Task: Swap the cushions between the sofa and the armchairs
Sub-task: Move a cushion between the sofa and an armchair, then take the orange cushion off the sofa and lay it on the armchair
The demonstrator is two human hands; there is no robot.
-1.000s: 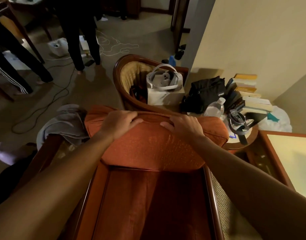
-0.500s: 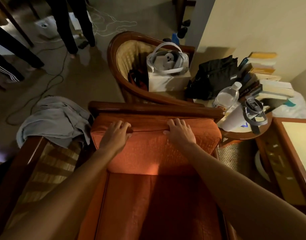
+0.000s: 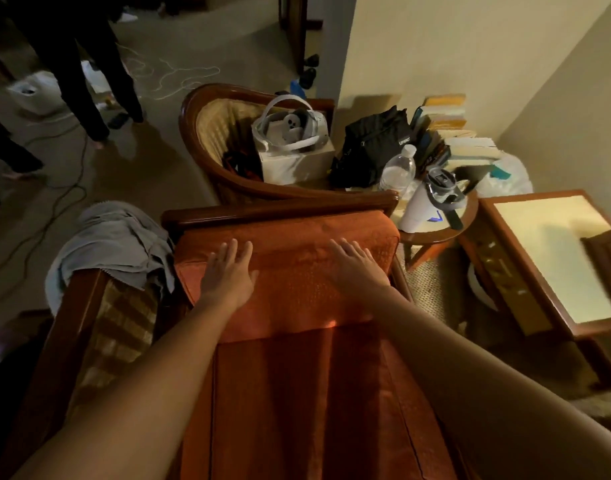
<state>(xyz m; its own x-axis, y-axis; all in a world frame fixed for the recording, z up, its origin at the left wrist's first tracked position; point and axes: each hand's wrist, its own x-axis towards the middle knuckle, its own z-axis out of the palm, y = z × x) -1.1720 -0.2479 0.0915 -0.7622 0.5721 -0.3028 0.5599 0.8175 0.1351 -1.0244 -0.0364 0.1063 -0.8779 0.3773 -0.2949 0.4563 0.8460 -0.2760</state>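
An orange back cushion (image 3: 290, 271) leans against the dark wooden backrest (image 3: 280, 207) of the armchair in front of me. Below it lies the orange seat cushion (image 3: 307, 403). My left hand (image 3: 229, 271) rests flat on the back cushion's left half, fingers spread. On its right half my right hand (image 3: 357, 268) lies flat too, fingers apart. Neither hand grips the fabric. A second, rounded armchair (image 3: 207, 133) stands behind, with a white box and headset (image 3: 292, 147) on its seat.
A grey cloth (image 3: 113, 240) hangs over the neighbouring chair's arm at left. A round side table (image 3: 435, 233) at right holds a water bottle (image 3: 397, 171), a black bag (image 3: 373, 143) and books. A low wooden table (image 3: 553, 258) stands further right. Cables and people's legs (image 3: 86, 71) occupy the floor.
The back cushion went down from above the backrest into place against it. Both hands let go of its top edge and now lie flat on its face.
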